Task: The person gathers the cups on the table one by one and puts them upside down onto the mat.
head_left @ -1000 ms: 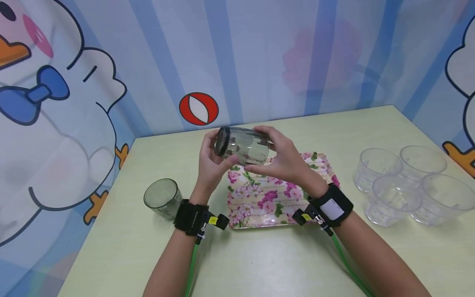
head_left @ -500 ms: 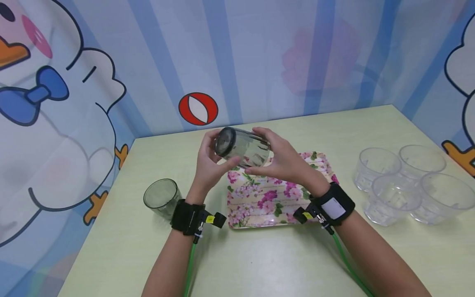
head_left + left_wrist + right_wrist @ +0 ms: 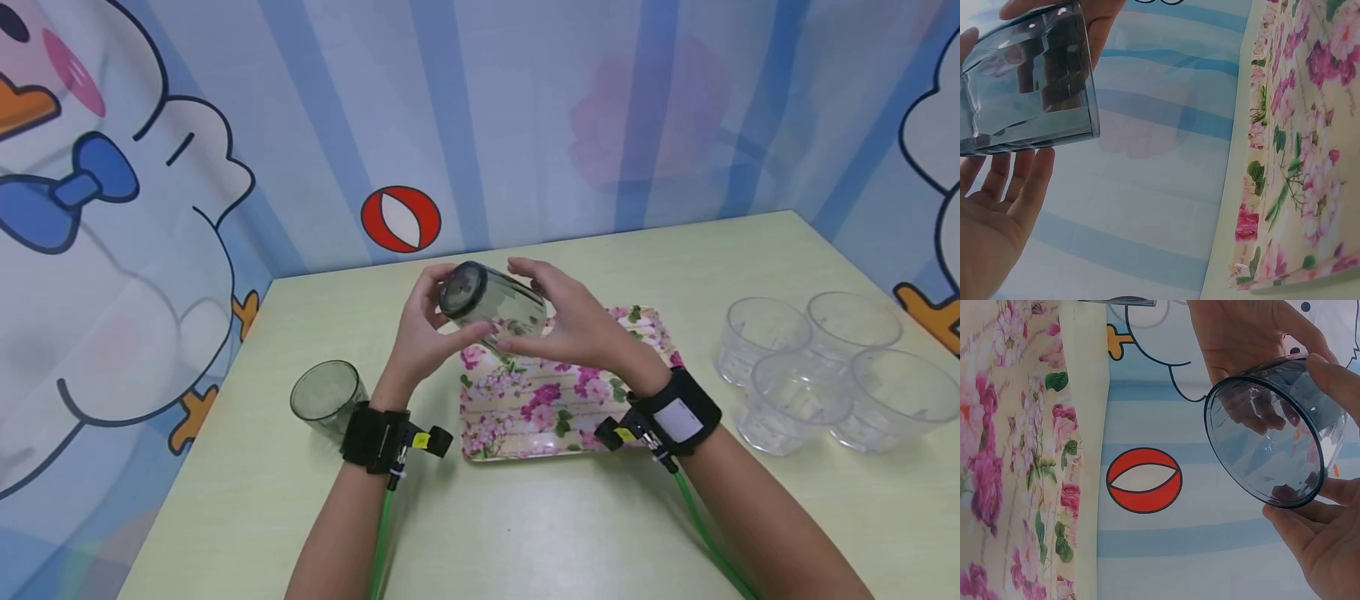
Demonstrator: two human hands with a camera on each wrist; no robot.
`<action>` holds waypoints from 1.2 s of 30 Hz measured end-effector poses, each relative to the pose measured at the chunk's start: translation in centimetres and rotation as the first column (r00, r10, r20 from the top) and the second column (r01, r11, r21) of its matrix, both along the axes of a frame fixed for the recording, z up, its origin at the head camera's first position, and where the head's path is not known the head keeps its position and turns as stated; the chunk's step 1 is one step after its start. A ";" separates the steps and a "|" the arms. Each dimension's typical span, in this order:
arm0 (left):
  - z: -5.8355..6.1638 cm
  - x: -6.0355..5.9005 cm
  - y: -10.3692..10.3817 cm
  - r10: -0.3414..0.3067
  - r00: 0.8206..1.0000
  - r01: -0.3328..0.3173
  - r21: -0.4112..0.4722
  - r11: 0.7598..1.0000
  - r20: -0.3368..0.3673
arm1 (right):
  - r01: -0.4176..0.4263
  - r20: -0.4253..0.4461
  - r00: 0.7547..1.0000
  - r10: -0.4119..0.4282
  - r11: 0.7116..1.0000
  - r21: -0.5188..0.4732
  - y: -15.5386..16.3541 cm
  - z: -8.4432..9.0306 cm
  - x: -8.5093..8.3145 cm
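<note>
Grey cup (image 3: 491,307) held on its side in the air above the far end of the flowered tray (image 3: 558,408); left hand (image 3: 423,333) curled round its base end, right hand (image 3: 573,321) gripping the rim end; second grey cup (image 3: 327,400) upright on the table (image 3: 525,517), four clear cups (image 3: 813,371) at right

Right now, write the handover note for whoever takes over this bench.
Left hand: holds the base end of the smoky grey cup.
Right hand: fingers curled round the same cup's rim end.
The cup lies on its side in the air, above the far end of the floral tray, base toward the head camera.
A second grey cup stands upright on the table, left of the tray.
Four clear cups stand grouped at the right.
Done: one grey cup lifted. Left: nothing sits on the tray yet.
</note>
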State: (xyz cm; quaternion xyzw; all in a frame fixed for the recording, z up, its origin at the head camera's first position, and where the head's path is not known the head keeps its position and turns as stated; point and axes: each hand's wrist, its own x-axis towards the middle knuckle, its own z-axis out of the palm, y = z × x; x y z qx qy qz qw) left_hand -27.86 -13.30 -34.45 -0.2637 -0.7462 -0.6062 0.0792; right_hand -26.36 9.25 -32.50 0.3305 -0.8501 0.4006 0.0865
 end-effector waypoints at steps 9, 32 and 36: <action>0.1 0.2 -0.1 -0.029 1.000 0.029 -0.021 0.999 -0.002 | -0.040 -0.067 0.997 0.039 0.999 -0.020 -0.1 0.2 0.1; 0.1 0.2 0.2 -0.038 0.998 0.040 0.053 0.998 -0.041 | -0.037 -0.063 0.998 0.030 0.994 -0.107 -0.3 -0.5 -0.2; 0.2 0.3 0.4 -0.016 0.999 0.018 0.072 0.997 -0.032 | -0.009 -0.055 0.998 0.002 0.992 -0.122 -0.4 -0.4 -0.2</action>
